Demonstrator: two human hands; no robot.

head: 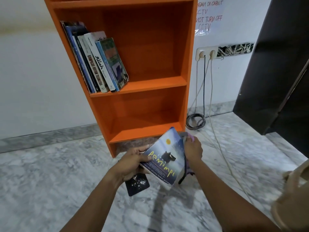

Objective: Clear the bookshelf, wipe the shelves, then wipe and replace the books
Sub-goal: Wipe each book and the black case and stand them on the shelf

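I see left hand (133, 162) only pinching book (164, 158) edge, lower centre; right hand (194, 150), clutching cloth (188, 136), could wipe it loose.

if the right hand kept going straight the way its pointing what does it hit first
Likely the lowest shelf of the orange bookshelf, just past the cloth that the right hand grips at the edge of the blue book; depth is unclear.
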